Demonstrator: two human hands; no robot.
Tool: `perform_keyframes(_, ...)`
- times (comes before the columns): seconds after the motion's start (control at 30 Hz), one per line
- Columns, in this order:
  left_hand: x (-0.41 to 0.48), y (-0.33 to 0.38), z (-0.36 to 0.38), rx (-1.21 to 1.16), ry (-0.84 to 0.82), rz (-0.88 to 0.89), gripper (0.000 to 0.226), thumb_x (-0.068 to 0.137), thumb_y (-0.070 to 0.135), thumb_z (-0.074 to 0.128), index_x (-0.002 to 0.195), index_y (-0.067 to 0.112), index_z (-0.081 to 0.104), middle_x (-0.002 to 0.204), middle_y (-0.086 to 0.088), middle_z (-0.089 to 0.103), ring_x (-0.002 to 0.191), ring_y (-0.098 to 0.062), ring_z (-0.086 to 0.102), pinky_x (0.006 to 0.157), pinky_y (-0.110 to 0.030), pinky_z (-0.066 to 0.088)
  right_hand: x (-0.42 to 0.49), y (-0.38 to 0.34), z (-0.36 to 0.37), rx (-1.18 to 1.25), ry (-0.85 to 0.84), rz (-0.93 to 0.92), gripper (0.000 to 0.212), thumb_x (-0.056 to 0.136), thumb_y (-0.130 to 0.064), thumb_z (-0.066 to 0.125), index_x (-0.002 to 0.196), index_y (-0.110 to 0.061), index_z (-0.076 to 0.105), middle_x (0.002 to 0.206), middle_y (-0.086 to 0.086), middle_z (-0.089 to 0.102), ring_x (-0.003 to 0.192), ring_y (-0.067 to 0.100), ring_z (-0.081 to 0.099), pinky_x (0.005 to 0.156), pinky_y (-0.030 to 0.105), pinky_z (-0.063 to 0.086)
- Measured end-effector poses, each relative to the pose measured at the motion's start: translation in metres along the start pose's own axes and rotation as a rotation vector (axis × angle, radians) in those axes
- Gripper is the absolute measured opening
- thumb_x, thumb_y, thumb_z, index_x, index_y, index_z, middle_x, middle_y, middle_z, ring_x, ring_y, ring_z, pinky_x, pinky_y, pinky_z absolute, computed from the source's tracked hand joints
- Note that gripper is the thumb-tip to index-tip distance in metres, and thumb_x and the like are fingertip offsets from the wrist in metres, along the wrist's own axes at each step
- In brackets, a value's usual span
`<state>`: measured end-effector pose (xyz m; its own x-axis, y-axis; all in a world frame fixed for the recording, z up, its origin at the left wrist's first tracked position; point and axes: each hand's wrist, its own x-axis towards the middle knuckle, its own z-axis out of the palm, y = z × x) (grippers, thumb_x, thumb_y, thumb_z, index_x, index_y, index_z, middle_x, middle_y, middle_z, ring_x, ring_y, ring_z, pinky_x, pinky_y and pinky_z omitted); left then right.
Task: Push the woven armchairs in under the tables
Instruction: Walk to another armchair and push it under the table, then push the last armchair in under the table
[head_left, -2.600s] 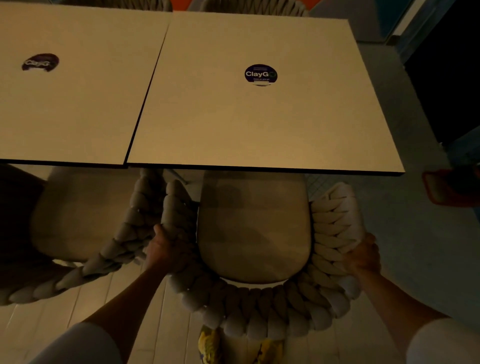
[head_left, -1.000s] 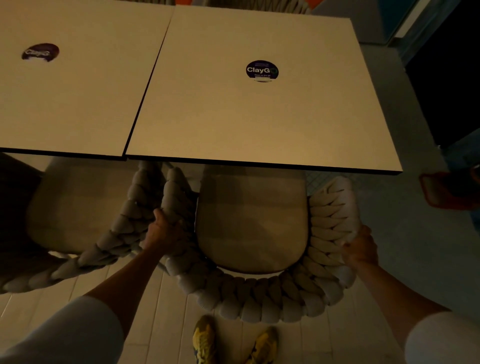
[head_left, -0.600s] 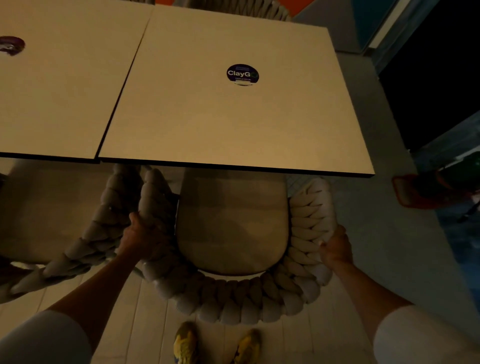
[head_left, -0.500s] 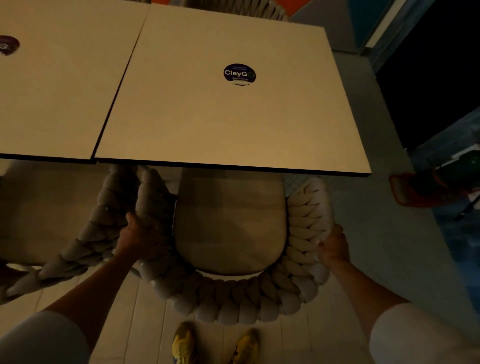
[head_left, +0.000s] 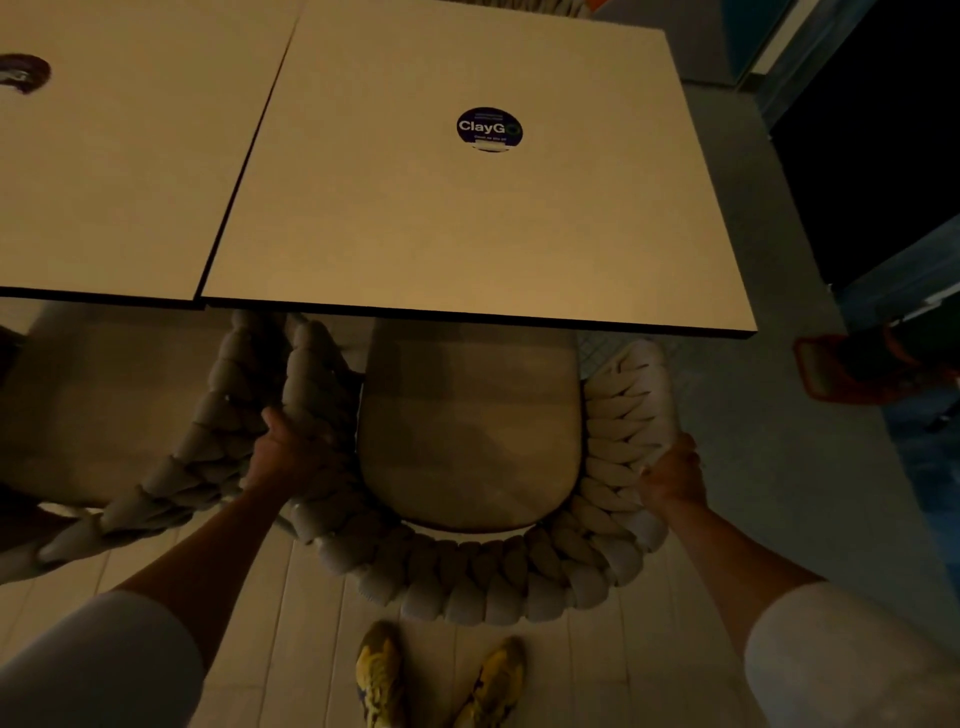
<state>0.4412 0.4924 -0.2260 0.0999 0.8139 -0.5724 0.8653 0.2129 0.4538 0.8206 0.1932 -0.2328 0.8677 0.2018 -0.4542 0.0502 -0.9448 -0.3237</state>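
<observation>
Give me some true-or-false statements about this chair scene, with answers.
1. The left hand and right hand grip the armchair's woven rim. True.
2. The seat is wholly hidden under the table. False: most of the cushion shows in front of the table's edge.
3. A round sticker lies on that table. True.
4. The person is barefoot. False: they wear yellow shoes.
5. Only one armchair is in view. False: a second armchair stands to the left.
</observation>
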Motion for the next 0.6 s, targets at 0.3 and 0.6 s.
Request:
perform_keyframes(0.3, -0.083, 0.019, -0.003, 0.218, 0.048, 0.057, 0.092, 0.092, 0.040, 0.071, 0.161, 0.013, 0.017, 0.164, -0.019, 0.020, 0.144, -0.045, 0.031, 0.111, -0.059, 0.038, -0.073, -0.029, -0.007, -0.447, -0.171, -0.198, 0.074, 0.083, -0.057, 0.067, 0.146, -0.023, 0.048, 0.157, 0.013, 0.042, 0.132, 0.033, 0.049, 0.104, 0.042, 0.049)
perform_keyframes(0.6, -0.142, -0.005, -0.077, 0.279, -0.161, 0.277, 0.035, 0.096, 0.040, 0.065, 0.123, 0.017, 0.067, 0.122, -0.007, 0.068, 0.109, -0.026, 0.065, 0.093, -0.041, 0.054, -0.196, -0.092, -0.015, -0.271, -0.495, -0.382, 0.068, 0.090, -0.068, 0.061, 0.139, -0.020, 0.058, 0.143, 0.005, 0.062, 0.128, 0.025, 0.059, 0.108, 0.038, 0.049)
